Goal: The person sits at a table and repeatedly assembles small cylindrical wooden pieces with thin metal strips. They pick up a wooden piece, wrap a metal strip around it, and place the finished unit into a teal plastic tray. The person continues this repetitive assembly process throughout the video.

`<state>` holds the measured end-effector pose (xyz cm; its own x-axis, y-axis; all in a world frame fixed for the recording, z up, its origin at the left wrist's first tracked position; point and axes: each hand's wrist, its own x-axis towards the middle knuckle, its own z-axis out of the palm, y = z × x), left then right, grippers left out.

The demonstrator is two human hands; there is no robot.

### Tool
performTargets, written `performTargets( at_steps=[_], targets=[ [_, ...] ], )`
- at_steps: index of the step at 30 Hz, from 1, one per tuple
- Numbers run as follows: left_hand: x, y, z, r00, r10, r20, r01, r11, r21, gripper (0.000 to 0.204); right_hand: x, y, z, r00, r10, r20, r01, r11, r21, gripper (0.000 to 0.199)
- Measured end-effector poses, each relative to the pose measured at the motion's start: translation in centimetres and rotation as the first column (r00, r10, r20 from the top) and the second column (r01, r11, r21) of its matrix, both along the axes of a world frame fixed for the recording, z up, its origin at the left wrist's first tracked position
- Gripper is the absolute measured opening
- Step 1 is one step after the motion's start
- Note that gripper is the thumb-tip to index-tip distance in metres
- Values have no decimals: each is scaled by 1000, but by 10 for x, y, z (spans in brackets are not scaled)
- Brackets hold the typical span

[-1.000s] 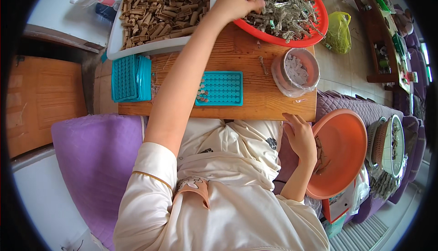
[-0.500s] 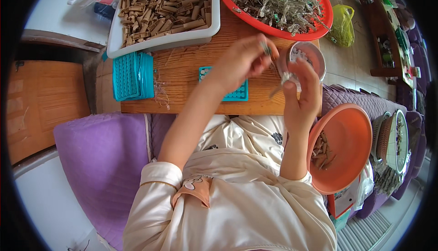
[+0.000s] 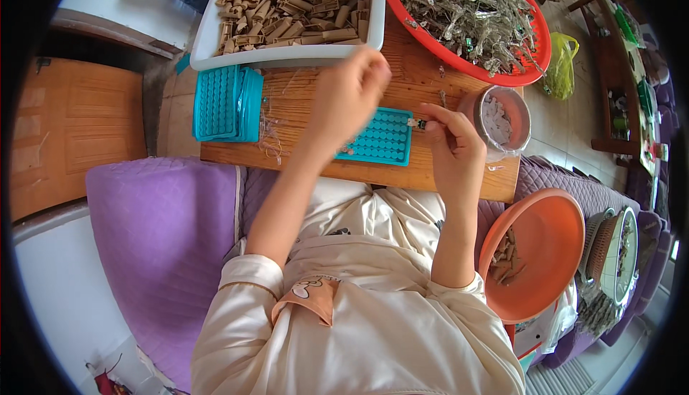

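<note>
My right hand (image 3: 459, 143) pinches a small white-and-black piece (image 3: 416, 123) between thumb and forefinger, at the right end of a teal tray (image 3: 380, 140) with rows of round hollows. My left hand (image 3: 350, 90) is above the left part of this tray, slightly blurred, its fingers curled in. What it holds, if anything, is hidden. My left forearm covers the tray's left end. Beside my right hand stands a round pink tub (image 3: 477, 111) with small white pieces (image 3: 497, 118) inside.
A white bin (image 3: 287, 56) of brown curved pieces and a red basket (image 3: 459, 64) of silvery wire bundles stand at the back. Stacked teal trays (image 3: 226, 104) sit at left, beside loose thin wires (image 3: 271, 136). An orange basin (image 3: 545, 266) is at lower right.
My left hand has moved left, away from my right hand and the tub. My right hand has come down beside the tray. The whole view has shifted slightly.
</note>
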<state>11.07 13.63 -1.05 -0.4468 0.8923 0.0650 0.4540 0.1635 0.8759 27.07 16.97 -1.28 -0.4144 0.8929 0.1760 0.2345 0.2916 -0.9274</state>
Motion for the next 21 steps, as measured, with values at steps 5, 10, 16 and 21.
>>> performTargets(
  at_steps=[5,10,16,21],
  targets=[
    [-126,66,-46,754,133,-643,-185,983,-14,17,9,6,0,964,-18,264,-33,982,188,8],
    [-147,107,-59,625,-183,-759,-139,930,-339,16,14,1,-9,952,-18,304,4,999,48,7],
    [-154,103,-56,701,-64,-710,-113,974,-199,24,24,0,-19,994,-68,87,80,986,-145,5],
    [-101,67,-17,926,133,-355,-94,988,125,30,23,0,-10,982,-147,-121,139,987,-75,6]
  ],
)
